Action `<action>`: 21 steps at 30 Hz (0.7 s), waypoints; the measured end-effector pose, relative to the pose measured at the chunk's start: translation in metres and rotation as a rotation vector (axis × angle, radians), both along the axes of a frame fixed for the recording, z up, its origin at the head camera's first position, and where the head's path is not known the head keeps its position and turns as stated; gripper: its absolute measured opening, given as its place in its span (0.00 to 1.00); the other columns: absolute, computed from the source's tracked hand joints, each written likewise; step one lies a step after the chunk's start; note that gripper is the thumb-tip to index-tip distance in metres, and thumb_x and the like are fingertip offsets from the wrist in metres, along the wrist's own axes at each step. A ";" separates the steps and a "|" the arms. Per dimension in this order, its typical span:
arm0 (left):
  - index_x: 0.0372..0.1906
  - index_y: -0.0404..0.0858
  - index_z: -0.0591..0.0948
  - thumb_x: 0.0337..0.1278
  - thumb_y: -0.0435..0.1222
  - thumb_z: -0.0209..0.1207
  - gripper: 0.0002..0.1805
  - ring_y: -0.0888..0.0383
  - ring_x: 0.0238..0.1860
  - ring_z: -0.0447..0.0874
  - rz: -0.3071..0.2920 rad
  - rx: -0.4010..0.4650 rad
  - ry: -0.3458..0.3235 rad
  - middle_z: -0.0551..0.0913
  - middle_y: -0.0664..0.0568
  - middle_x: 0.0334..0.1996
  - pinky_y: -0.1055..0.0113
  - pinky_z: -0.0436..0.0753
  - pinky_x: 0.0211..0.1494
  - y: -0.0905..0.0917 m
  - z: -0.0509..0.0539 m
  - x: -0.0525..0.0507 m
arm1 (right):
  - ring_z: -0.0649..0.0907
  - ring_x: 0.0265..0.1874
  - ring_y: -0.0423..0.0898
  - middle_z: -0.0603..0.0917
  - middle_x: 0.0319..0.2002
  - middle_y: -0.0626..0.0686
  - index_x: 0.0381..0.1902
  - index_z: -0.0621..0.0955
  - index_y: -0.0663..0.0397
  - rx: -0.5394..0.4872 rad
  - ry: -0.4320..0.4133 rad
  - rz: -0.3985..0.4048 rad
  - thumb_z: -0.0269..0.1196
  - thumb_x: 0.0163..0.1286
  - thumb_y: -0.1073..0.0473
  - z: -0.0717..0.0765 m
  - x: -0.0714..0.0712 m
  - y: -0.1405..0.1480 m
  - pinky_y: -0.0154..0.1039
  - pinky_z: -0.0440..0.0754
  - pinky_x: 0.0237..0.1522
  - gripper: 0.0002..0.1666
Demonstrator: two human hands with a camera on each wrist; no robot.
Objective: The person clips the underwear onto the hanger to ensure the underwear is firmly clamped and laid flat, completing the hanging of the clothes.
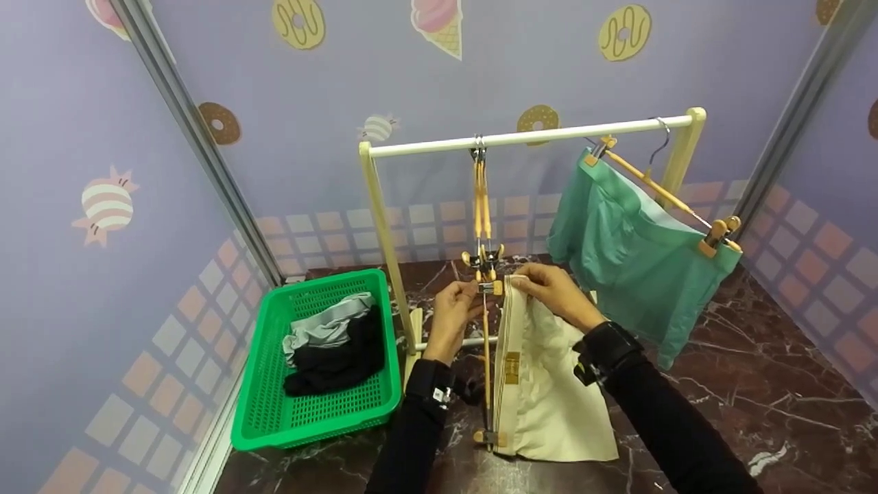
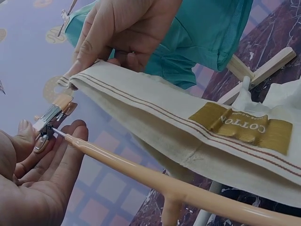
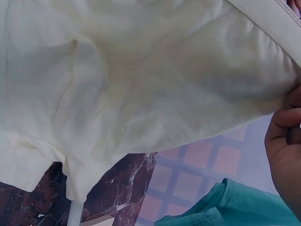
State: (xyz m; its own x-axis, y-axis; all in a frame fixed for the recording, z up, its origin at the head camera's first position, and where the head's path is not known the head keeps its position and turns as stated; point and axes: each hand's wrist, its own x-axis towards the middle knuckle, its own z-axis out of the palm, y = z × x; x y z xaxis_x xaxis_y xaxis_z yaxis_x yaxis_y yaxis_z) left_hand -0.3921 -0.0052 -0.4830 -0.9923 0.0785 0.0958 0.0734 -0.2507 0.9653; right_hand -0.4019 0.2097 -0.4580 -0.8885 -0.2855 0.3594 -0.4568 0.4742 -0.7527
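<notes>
My left hand (image 1: 451,315) pinches the metal-and-wood clip (image 2: 51,115) at the far end of a clip hanger (image 2: 141,176). With thumb and fingers, my right hand (image 1: 554,291) grips the far corner of the cream underpants' waistband (image 2: 155,101), just beside that clip. A gold "COTTON" label (image 2: 242,127) is on the waistband. The cream underpants (image 1: 555,398) hang down to the right of the hanger, and the hanger's near clip (image 1: 490,438) sits on the waistband's other end. The right wrist view shows the cream fabric (image 3: 141,84) stretched from my right hand.
Green underpants (image 1: 631,240) hang from another clip hanger at the right end of the white rail (image 1: 549,136). More clip hangers (image 1: 482,199) hang together mid-rail. At the left, a green basket (image 1: 247,412) holds grey (image 1: 329,326) and black (image 1: 343,363) clothes on the dark marbled surface.
</notes>
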 end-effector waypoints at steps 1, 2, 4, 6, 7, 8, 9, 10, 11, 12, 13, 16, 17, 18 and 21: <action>0.43 0.28 0.79 0.76 0.35 0.55 0.11 0.49 0.48 0.86 -0.002 0.006 -0.001 0.80 0.37 0.51 0.54 0.84 0.57 0.000 0.000 0.000 | 0.78 0.32 0.43 0.84 0.35 0.48 0.42 0.87 0.52 0.000 0.005 -0.003 0.63 0.75 0.51 0.000 0.000 0.000 0.34 0.74 0.36 0.11; 0.42 0.28 0.79 0.76 0.35 0.55 0.11 0.50 0.47 0.87 -0.004 0.006 0.001 0.80 0.38 0.50 0.54 0.84 0.56 0.000 0.000 0.000 | 0.79 0.32 0.43 0.84 0.35 0.48 0.42 0.87 0.52 0.000 0.011 -0.008 0.63 0.75 0.51 0.000 0.000 -0.001 0.34 0.74 0.36 0.11; 0.41 0.28 0.79 0.76 0.35 0.55 0.11 0.51 0.46 0.86 -0.009 0.003 0.003 0.80 0.38 0.49 0.55 0.85 0.55 0.001 0.000 0.000 | 0.79 0.32 0.43 0.85 0.35 0.48 0.41 0.87 0.52 0.001 0.020 -0.020 0.64 0.75 0.51 0.000 -0.001 -0.002 0.34 0.75 0.36 0.11; 0.41 0.29 0.79 0.76 0.35 0.54 0.11 0.52 0.48 0.86 -0.013 0.004 -0.001 0.81 0.39 0.53 0.56 0.85 0.54 0.001 0.000 0.000 | 0.80 0.32 0.43 0.86 0.34 0.48 0.41 0.88 0.52 0.000 0.034 -0.033 0.65 0.74 0.52 0.000 -0.001 -0.003 0.34 0.75 0.36 0.11; 0.41 0.29 0.79 0.77 0.35 0.54 0.11 0.52 0.48 0.86 -0.015 0.007 -0.005 0.81 0.38 0.54 0.57 0.85 0.53 0.000 0.000 0.000 | 0.80 0.32 0.43 0.86 0.34 0.48 0.40 0.88 0.52 0.003 0.044 -0.039 0.65 0.74 0.52 0.000 -0.001 -0.003 0.34 0.75 0.36 0.10; 0.41 0.29 0.79 0.77 0.34 0.54 0.11 0.52 0.49 0.86 -0.016 0.008 -0.009 0.80 0.38 0.55 0.57 0.85 0.53 0.000 0.000 0.000 | 0.80 0.32 0.43 0.86 0.34 0.48 0.40 0.88 0.52 0.006 0.053 -0.046 0.65 0.73 0.52 0.000 -0.001 -0.004 0.34 0.75 0.36 0.10; 0.42 0.29 0.79 0.77 0.35 0.54 0.11 0.52 0.49 0.86 -0.018 0.012 -0.013 0.80 0.38 0.55 0.57 0.86 0.53 0.000 0.000 0.000 | 0.81 0.31 0.42 0.87 0.33 0.48 0.39 0.88 0.52 0.010 0.061 -0.053 0.66 0.73 0.53 0.000 -0.001 -0.005 0.33 0.76 0.36 0.10; 0.42 0.29 0.79 0.77 0.35 0.55 0.11 0.52 0.48 0.86 -0.019 0.016 -0.017 0.81 0.38 0.54 0.57 0.86 0.53 0.000 0.000 0.000 | 0.80 0.31 0.42 0.87 0.33 0.47 0.39 0.88 0.52 0.015 0.069 -0.058 0.66 0.72 0.53 0.000 -0.001 -0.005 0.33 0.76 0.35 0.09; 0.42 0.29 0.79 0.76 0.35 0.55 0.11 0.52 0.48 0.86 -0.022 0.025 -0.022 0.81 0.39 0.53 0.57 0.86 0.53 -0.001 0.000 0.000 | 0.80 0.30 0.42 0.87 0.33 0.47 0.38 0.88 0.52 0.020 0.077 -0.063 0.67 0.72 0.53 0.001 -0.001 -0.006 0.33 0.75 0.34 0.09; 0.43 0.29 0.79 0.76 0.36 0.55 0.12 0.52 0.47 0.87 -0.024 0.029 -0.026 0.81 0.40 0.51 0.58 0.86 0.52 -0.001 0.000 0.001 | 0.80 0.30 0.41 0.87 0.32 0.47 0.38 0.88 0.53 0.027 0.086 -0.069 0.67 0.71 0.53 0.001 -0.001 -0.007 0.33 0.75 0.34 0.09; 0.43 0.29 0.79 0.76 0.37 0.56 0.12 0.52 0.45 0.87 -0.026 0.039 -0.030 0.81 0.40 0.49 0.58 0.86 0.52 -0.001 0.000 0.001 | 0.80 0.29 0.41 0.86 0.32 0.47 0.38 0.88 0.53 0.033 0.094 -0.073 0.68 0.70 0.53 0.001 -0.001 -0.008 0.33 0.75 0.33 0.09; 0.43 0.29 0.79 0.75 0.38 0.57 0.13 0.53 0.43 0.88 -0.026 0.056 -0.039 0.82 0.42 0.44 0.59 0.86 0.51 -0.001 -0.002 0.001 | 0.78 0.25 0.40 0.85 0.28 0.47 0.37 0.88 0.54 0.056 0.135 -0.095 0.69 0.69 0.54 0.001 -0.001 -0.010 0.32 0.73 0.30 0.09; 0.43 0.29 0.79 0.75 0.38 0.57 0.13 0.53 0.43 0.88 -0.029 0.061 -0.040 0.82 0.43 0.43 0.59 0.86 0.51 -0.001 -0.002 0.001 | 0.77 0.25 0.40 0.85 0.27 0.47 0.37 0.88 0.54 0.061 0.155 -0.106 0.70 0.68 0.54 0.001 -0.001 -0.011 0.32 0.72 0.29 0.08; 0.43 0.29 0.79 0.75 0.39 0.56 0.13 0.52 0.43 0.88 -0.037 0.066 -0.037 0.83 0.41 0.44 0.59 0.86 0.51 -0.001 -0.003 0.001 | 0.77 0.24 0.40 0.84 0.26 0.47 0.36 0.88 0.54 0.069 0.182 -0.117 0.70 0.67 0.55 0.000 0.000 -0.011 0.33 0.72 0.28 0.08; 0.43 0.28 0.78 0.75 0.38 0.56 0.14 0.50 0.44 0.89 -0.055 0.078 -0.023 0.84 0.35 0.45 0.58 0.86 0.52 0.000 -0.004 0.000 | 0.78 0.24 0.42 0.85 0.27 0.49 0.35 0.87 0.56 0.114 0.287 -0.129 0.71 0.67 0.58 -0.002 0.001 -0.013 0.35 0.73 0.28 0.06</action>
State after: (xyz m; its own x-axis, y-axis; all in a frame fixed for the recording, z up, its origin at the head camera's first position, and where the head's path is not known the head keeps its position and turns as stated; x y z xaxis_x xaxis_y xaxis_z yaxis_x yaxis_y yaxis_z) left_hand -0.3920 -0.0051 -0.4871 -0.9887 0.1261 0.0811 0.0355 -0.3282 0.9439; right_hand -0.4014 0.1964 -0.4595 -0.7869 -0.2296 0.5728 -0.5732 0.6158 -0.5405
